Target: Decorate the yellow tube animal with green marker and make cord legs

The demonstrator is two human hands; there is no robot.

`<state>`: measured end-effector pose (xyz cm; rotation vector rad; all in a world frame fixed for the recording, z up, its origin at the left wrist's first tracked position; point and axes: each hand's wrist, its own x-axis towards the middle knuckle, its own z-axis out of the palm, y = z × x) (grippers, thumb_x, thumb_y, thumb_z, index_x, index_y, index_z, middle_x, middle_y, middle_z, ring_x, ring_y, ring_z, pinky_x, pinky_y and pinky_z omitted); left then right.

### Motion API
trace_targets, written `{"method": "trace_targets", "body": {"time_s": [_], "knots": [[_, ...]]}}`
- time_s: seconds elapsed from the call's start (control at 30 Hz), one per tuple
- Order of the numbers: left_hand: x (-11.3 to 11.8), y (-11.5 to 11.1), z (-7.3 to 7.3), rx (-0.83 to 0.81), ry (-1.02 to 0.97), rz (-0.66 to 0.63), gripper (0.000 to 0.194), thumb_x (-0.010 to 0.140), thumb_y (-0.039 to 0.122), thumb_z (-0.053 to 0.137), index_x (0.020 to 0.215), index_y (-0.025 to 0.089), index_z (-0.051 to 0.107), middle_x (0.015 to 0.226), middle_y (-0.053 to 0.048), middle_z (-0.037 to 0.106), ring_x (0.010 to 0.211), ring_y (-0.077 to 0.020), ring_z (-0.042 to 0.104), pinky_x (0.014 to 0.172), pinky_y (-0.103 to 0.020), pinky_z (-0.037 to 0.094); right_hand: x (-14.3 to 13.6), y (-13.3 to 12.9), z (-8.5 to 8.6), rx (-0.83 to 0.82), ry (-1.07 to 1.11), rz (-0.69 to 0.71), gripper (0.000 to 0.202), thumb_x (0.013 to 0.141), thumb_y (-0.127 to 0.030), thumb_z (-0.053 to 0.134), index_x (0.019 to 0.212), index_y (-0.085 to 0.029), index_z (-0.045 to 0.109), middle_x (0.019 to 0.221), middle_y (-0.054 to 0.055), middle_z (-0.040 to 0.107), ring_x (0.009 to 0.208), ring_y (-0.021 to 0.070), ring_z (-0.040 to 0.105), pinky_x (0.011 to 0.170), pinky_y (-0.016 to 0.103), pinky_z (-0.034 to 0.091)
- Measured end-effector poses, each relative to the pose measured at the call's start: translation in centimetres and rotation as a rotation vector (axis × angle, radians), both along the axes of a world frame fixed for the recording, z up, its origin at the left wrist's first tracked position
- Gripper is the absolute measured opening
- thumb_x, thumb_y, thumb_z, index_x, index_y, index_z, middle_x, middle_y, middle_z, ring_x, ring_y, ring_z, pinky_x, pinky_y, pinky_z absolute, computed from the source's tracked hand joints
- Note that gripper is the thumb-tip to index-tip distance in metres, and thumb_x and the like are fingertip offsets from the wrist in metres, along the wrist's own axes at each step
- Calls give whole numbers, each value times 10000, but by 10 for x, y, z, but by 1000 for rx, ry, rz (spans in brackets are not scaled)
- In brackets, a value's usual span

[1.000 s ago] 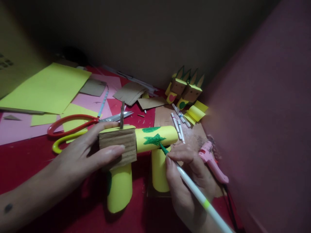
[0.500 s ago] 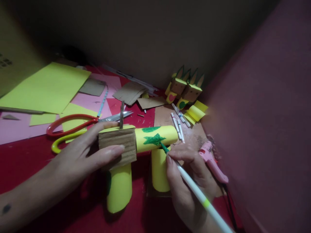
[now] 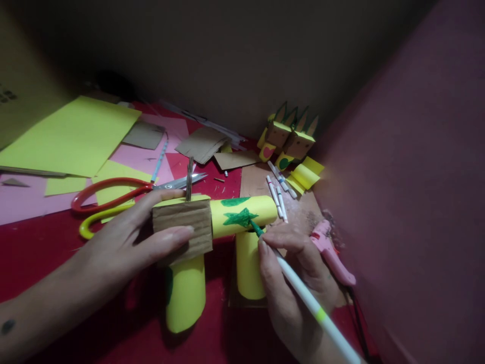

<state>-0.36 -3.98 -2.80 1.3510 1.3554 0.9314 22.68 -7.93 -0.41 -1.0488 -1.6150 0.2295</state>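
Observation:
My left hand (image 3: pixel 140 232) grips a corrugated cardboard box (image 3: pixel 182 217), thumb on its front and fingers behind. Joined to the box are yellow paper tubes: one tube (image 3: pixel 261 211) points right, and another tube (image 3: pixel 186 298) hangs below. A green star (image 3: pixel 238 218) and a green patch mark the sideways tube. In my right hand (image 3: pixel 291 283) is a white felt-tip marker (image 3: pixel 303 290), pinched between thumb and fingers, its green tip touching the star's right side. Behind that hand stands a further yellow tube (image 3: pixel 250 268), partly covered.
Red-and-yellow-handled scissors (image 3: pixel 113 188) lie left, near yellow paper sheets (image 3: pixel 76 136). Cardboard pieces (image 3: pixel 202 144) are behind. Several white marker caps or pens (image 3: pixel 278 199), small cardboard figures (image 3: pixel 291 136) and a pink glue gun (image 3: pixel 333 253) sit right. A pink wall (image 3: pixel 417 202) rises beyond.
The marker tip has shifted very slightly on the star's right side. The box and my left hand stay nearly in place.

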Motion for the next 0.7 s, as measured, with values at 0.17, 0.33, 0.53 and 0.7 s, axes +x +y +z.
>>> {"method": "trace_targets", "body": {"time_s": [0.17, 0.33, 0.53, 0.7], "knots": [[-2, 0, -2, 14, 0, 0, 642, 728, 499, 736, 1328, 329, 580, 1202, -46, 737, 1014, -285, 738, 753, -306, 645, 0, 0, -1, 7, -3, -14, 233, 859, -13, 588, 926, -236, 594, 811, -26, 648, 785, 121, 653, 707, 252, 519], [1, -1, 0, 24, -24, -5, 640, 721, 524, 750, 1309, 334, 584, 1193, -43, 738, 991, -280, 744, 738, -307, 651, 1, -1, -2, -2, -22, -19, 250, 844, 3, 566, 908, -239, 576, 787, -26, 622, 766, 131, 638, 693, 273, 509], [-3, 0, -7, 30, -24, -27, 619, 746, 521, 745, 1316, 353, 573, 1187, -27, 746, 1002, -270, 746, 737, -282, 650, 1, -1, -2, 7, -21, -17, 251, 846, 5, 562, 906, -238, 578, 777, -31, 616, 776, 131, 639, 719, 284, 509], [-6, 1, -10, 34, -18, -43, 617, 751, 481, 737, 1330, 342, 574, 1230, -31, 732, 1012, -273, 743, 746, -293, 652, 0, -1, -4, 14, 34, 22, 229, 864, -15, 583, 945, -227, 608, 813, -14, 636, 790, 137, 641, 703, 287, 505]]}}
